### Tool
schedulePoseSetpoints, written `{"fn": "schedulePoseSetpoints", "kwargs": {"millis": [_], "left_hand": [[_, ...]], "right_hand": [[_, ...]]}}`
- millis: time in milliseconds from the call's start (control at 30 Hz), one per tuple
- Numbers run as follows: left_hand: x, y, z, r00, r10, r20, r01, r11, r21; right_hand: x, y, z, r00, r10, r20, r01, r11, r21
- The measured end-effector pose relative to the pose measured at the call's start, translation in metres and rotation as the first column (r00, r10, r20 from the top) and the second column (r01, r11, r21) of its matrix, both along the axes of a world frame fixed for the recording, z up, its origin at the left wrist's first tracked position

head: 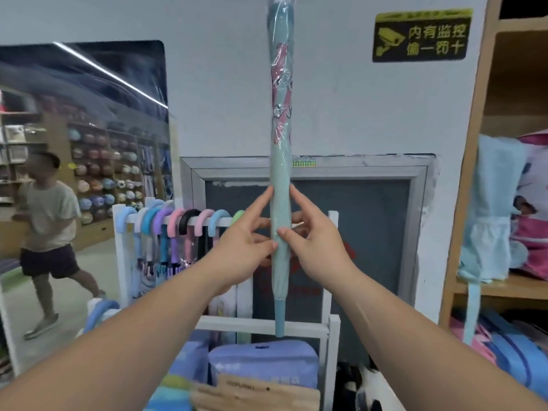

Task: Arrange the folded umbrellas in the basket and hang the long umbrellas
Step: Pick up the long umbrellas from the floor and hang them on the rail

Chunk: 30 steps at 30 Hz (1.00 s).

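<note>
A long teal umbrella point(280, 161) in a clear plastic sleeve stands upright in front of me, its tip pointing down and its top out of view. My left hand point(241, 246) and my right hand point(315, 244) pinch its lower shaft from either side, thumbs in front, index fingers along it. Behind them a white rack point(332, 324) carries several long umbrellas by their curved handles point(178, 223), pastel ones and a black one, on its top rail.
Folded blue and purple packages point(264, 366) lie under the rack. A wooden shelf point(474, 173) with bags stands at the right. A person point(47, 232) walks at the left, before store shelving. A grey framed panel and a yellow sign hang on the wall.
</note>
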<state>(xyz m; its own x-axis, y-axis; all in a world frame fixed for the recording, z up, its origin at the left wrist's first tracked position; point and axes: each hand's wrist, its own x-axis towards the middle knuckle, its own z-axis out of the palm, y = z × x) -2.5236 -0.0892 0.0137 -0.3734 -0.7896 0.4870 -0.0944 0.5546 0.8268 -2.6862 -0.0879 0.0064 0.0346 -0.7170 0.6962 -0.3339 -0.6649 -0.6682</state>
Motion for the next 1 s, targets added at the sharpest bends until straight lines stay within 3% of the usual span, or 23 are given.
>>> {"fn": "schedulePoseSetpoints", "kwargs": {"millis": [167, 400, 567, 700, 1000], "left_hand": [[0.012, -0.043, 0.032, 0.995, 0.092, 0.033, -0.087, 0.986, -0.141], [0.024, -0.089, 0.084, 1.000, -0.024, 0.005, 0.024, 0.977, -0.212], [0.025, -0.112, 0.123, 1.000, -0.010, 0.019, 0.015, 0.946, -0.323], [0.026, -0.130, 0.137, 1.000, 0.025, -0.003, -0.024, 0.918, -0.395], [0.024, -0.167, 0.127, 0.995, 0.088, -0.054, -0.102, 0.911, -0.400]], "right_hand": [[0.023, -0.039, 0.036, 0.992, -0.119, -0.030, 0.116, 0.990, -0.081], [0.045, -0.063, 0.093, 0.957, -0.289, -0.032, 0.285, 0.953, -0.101], [0.055, -0.079, 0.132, 0.917, -0.398, 0.000, 0.392, 0.903, -0.177], [0.059, -0.097, 0.146, 0.917, -0.395, 0.047, 0.396, 0.896, -0.202], [0.058, -0.138, 0.138, 0.922, -0.387, 0.012, 0.378, 0.893, -0.245]]}}
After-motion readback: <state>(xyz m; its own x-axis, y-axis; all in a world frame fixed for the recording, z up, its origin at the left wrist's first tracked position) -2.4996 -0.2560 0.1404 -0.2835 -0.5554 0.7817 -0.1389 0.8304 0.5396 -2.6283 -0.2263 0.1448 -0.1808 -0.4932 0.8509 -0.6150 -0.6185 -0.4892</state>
